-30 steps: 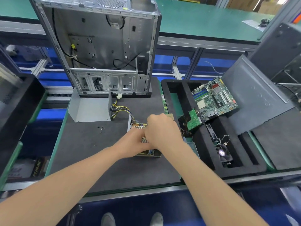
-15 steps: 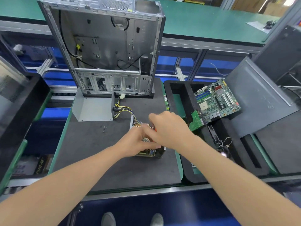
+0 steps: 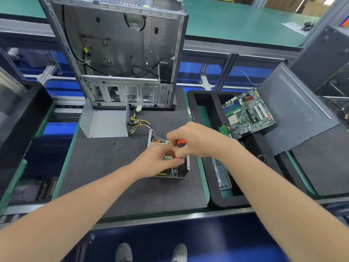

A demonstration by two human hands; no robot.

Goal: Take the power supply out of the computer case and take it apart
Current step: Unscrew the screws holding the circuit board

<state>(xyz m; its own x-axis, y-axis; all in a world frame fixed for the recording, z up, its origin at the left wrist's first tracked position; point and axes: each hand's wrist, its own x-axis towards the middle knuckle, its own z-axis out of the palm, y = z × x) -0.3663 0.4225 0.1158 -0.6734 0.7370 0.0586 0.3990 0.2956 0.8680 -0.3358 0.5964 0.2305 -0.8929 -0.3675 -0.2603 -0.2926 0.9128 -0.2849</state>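
While the opened power supply (image 3: pixel 167 173) sits on the bench (image 3: pixel 98 176) just in front of the computer case (image 3: pixel 120 53), our right hand (image 3: pixel 196 140) has its grip closed round an orange screwdriver (image 3: pixel 181 143) above it; our left hand (image 3: pixel 156 161) rests on it, grip too hidden to tell

an electronics teardown workshop: a stripped computer case (image 3: pixel 120 44) stands on the dark-matted tabletop (image 3: pixel 105 167) beyond the fingers (image 3: pixel 172 136), a motherboard (image 3: pixel 249 114) lies in a black foam tray (image 3: pixel 226 201) to their right, and green-topped benches (image 3: pixel 236 23) on aluminium frames (image 3: pixel 207 48) run behind.
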